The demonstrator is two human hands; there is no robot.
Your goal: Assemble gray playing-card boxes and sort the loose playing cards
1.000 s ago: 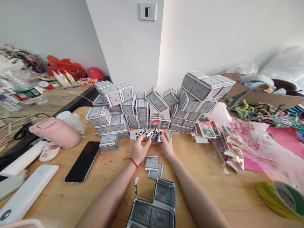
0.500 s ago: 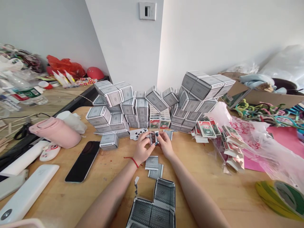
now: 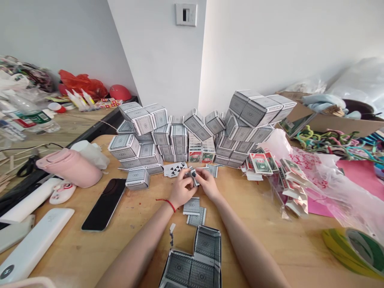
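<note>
Between my two hands is a small folded playing card (image 3: pixel 195 181), partly covered by fingers. My left hand (image 3: pixel 182 189), with a red string at the wrist, grips it from the left. My right hand (image 3: pixel 207 183), with dark nails, closes on it from the right, thumb on top. Below the hands, two patterned cards (image 3: pixel 191 206) lie overlapping on the table. Face-up club cards (image 3: pixel 175 169) lie just beyond my left hand. Closest to me stands a block of joined card cubes (image 3: pixel 192 272), between my forearms.
Stacked card cubes (image 3: pixel 179 138) line the back of the table, with boxed card decks (image 3: pixel 201 155) among them. A phone (image 3: pixel 104 205), pink bottle (image 3: pixel 70 167) and white power bank (image 3: pixel 36 246) lie left. Empty card boxes (image 3: pixel 294 188), plastic wrap and yellow tape (image 3: pixel 337 248) are right.
The card between my hands has been turned and folded further, and its dark picture side no longer shows. My fingers have drawn closer around it.
</note>
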